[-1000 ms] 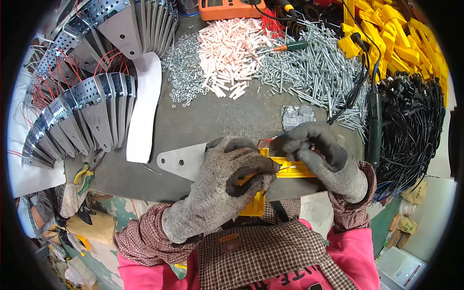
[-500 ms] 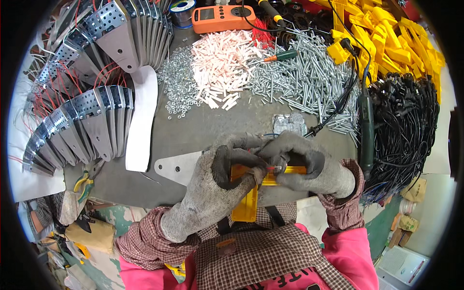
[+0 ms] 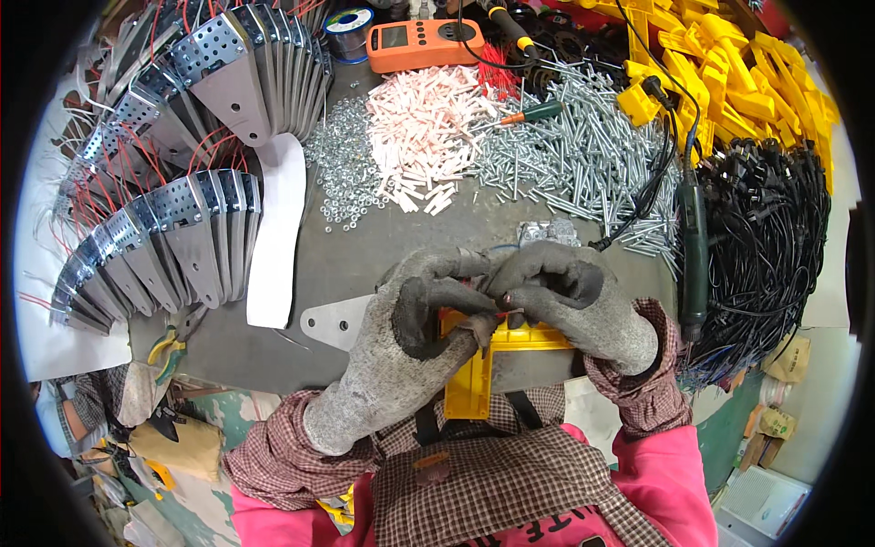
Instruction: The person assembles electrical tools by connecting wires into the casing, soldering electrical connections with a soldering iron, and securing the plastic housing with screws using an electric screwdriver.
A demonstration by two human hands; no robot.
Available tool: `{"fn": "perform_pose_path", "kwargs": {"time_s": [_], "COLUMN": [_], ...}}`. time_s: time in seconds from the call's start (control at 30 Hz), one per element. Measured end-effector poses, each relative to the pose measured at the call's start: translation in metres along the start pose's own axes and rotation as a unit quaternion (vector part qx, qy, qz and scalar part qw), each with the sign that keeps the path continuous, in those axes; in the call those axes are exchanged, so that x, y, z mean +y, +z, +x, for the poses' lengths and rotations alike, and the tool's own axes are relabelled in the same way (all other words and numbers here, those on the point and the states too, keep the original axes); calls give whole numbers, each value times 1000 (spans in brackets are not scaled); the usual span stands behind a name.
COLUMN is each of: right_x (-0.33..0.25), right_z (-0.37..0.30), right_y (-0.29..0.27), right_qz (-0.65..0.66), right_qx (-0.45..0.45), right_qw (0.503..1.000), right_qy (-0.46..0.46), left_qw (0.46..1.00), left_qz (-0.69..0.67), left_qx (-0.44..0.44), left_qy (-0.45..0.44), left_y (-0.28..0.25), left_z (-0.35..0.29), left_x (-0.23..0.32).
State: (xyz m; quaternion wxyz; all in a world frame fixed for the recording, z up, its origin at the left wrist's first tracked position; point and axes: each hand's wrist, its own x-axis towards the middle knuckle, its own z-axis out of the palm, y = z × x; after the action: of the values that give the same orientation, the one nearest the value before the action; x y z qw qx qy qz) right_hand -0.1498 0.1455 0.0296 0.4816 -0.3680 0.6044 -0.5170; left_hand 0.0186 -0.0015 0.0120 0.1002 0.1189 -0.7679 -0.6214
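Both my hands wear grey work gloves and meet over a yellow plastic part (image 3: 468, 387) at the table's near edge. My left hand (image 3: 415, 319) is closed, thumb and forefinger pinched at a thin red wire. From the right, my right hand (image 3: 574, 296) pinches the same red wire (image 3: 512, 312), its fingertips nearly touching the left ones. The gloves hide most of the wire and the part's upper side. Beside my left hand lies a flat grey metal plate (image 3: 330, 323) with holes. Small silver metal pieces (image 3: 549, 232) lie just beyond my right hand.
Piles of nuts (image 3: 344, 173), pale sleeves (image 3: 424, 128) and long screws (image 3: 583, 146) cover the far table. Metal plates with red wires (image 3: 196, 232) stand at left beside a white strip (image 3: 276, 237). At right are a soldering iron (image 3: 694, 264), black cords (image 3: 761, 246) and yellow parts (image 3: 720, 73).
My right fingers have closed together, covering the small shiny piece that showed between them. The table's contents sit slightly lower and further right in view.
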Motion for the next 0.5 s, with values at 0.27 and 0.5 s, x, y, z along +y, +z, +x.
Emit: {"fn": "perform_pose_path", "kwargs": {"time_s": [0.27,0.5], "right_x": [4,4], "right_z": [-9,-8], "right_y": [-1,6], "right_qz": [-72,-99], "right_qx": [43,69], "right_qw": [996,991], "right_qy": [4,-63], "left_qw": [989,992], "left_qz": [-87,-92], "left_qx": [11,32], "left_qy": [-116,-75], "left_y": [-1,1], "left_z": [3,5], "left_x": [2,5]}}
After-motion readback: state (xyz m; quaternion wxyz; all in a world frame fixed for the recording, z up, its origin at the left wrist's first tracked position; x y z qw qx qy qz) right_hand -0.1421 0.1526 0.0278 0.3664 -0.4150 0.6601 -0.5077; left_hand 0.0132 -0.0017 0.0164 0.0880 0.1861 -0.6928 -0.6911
